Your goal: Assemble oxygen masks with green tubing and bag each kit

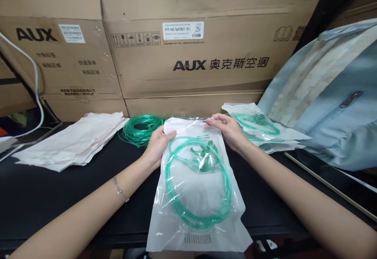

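Observation:
A clear plastic pouch (194, 219) lies on the black table (59, 196) in front of me, with a coil of green tubing and a mask (203, 161) inside it. My left hand (157, 145) grips the pouch's upper left edge, thumb on top. My right hand (226, 129) pinches the pouch's top right corner at its open end. Both hands are closed on the pouch.
A stack of empty white pouches (73, 141) lies at the left. A loose coil of green tubing (141, 129) sits behind my left hand. Filled pouches (265, 129) are piled at the right beside a light blue bag (338, 106). Cardboard boxes (191, 55) wall the back.

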Tool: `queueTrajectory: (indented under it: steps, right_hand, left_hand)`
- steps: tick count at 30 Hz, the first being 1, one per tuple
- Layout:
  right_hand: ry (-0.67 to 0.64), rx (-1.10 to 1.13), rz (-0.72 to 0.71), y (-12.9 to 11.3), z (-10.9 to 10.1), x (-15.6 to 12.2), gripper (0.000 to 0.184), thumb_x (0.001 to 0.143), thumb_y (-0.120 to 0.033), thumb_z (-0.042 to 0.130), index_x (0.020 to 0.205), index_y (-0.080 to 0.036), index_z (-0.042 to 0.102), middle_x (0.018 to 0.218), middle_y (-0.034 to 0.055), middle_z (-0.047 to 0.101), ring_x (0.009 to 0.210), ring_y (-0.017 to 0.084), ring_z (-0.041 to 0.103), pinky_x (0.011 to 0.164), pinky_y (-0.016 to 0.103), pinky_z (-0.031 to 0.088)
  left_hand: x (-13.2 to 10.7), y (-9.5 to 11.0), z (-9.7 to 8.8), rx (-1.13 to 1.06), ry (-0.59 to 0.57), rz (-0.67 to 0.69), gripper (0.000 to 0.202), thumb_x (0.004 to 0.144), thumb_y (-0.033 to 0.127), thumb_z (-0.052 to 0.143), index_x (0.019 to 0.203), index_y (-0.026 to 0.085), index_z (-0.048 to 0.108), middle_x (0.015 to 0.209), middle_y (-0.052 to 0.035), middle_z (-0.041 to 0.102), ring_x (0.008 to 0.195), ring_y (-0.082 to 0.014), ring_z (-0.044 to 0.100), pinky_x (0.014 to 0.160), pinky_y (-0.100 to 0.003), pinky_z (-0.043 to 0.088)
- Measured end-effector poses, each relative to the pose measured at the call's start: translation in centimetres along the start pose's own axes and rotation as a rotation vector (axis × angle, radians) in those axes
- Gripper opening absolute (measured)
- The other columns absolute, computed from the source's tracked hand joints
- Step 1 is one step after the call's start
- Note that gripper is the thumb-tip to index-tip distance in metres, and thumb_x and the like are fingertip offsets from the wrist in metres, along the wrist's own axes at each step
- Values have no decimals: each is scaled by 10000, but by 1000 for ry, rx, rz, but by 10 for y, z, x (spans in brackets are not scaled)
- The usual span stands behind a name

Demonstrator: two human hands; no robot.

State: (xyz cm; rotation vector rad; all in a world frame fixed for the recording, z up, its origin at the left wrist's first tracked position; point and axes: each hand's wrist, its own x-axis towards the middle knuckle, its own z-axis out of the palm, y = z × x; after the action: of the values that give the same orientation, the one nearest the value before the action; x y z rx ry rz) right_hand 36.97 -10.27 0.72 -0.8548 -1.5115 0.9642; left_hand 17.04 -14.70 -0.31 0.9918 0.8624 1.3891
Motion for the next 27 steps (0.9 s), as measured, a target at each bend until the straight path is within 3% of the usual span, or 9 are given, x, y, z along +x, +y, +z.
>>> queueTrajectory:
  steps: [3, 8, 12, 16, 19, 22, 24, 27]
  right_hand:
    - [18, 98, 148, -1, -5, 2, 226, 591, -325, 739, 649, -175, 580, 751, 2, 631, 690, 115, 581, 636, 229, 452]
    - [-110, 259, 439, -2, -4, 0, 198, 654, -293, 715, 777, -173, 616, 670, -9, 627, 551, 91, 564, 517, 215, 483]
    - [-6, 233, 447, 2, -1, 2, 142, 668, -241, 714, 743, -146, 638, 622, -2, 645, 506, 81, 561, 473, 184, 477]
    - [36, 264, 445, 4, -5, 6, 169, 745, -294, 647, 665, -146, 630, 560, -7, 630, 459, 76, 554, 466, 182, 490]
    - [-39, 284, 407, 1, -10, 8, 214, 800, -299, 586, 672, -133, 632, 587, 18, 646, 492, 83, 584, 498, 182, 511]
    - [-133, 353, 351, -1, -13, 6, 151, 830, -265, 544, 864, -153, 639, 763, 37, 689, 589, 97, 631, 562, 208, 541]
    - [-208, 395, 344, 0, -11, 3, 184, 837, -270, 529, 988, -196, 604, 886, 37, 689, 678, 121, 656, 604, 250, 559]
    - [-349, 350, 423, 4, -6, -2, 191, 820, -230, 545, 1000, -183, 592, 898, 56, 690, 736, 151, 669, 624, 274, 568]
  left_hand:
    - [-1, 0, 0, 29, 10, 49, 283, 629, 203, 689, 880, 126, 581, 764, -29, 668, 601, -124, 596, 606, -237, 470]
    - [3, -1, -6, 87, 32, 133, 305, 627, 254, 694, 885, 141, 577, 764, -22, 673, 600, -132, 598, 590, -235, 465]
    - [7, -1, -8, 118, 12, 144, 338, 615, 271, 703, 904, 143, 583, 752, -21, 672, 623, -144, 605, 593, -237, 466]
    - [8, 3, -7, 189, 8, 181, 308, 632, 282, 685, 892, 144, 593, 681, -5, 656, 549, -124, 573, 538, -214, 444]
    - [10, 7, -10, 214, -17, 209, 305, 642, 285, 671, 905, 150, 595, 684, -4, 656, 540, -120, 565, 519, -206, 435]
    - [13, 10, -16, 244, -10, 237, 295, 648, 277, 663, 910, 159, 596, 655, 9, 642, 527, -118, 556, 496, -201, 426]
    - [14, 11, -20, 285, 47, 260, 254, 648, 260, 658, 875, 160, 604, 615, 22, 619, 492, -108, 532, 464, -192, 406]
    - [16, 11, -24, 324, 144, 276, 181, 638, 231, 658, 792, 149, 611, 558, 33, 582, 447, -92, 493, 424, -181, 370]
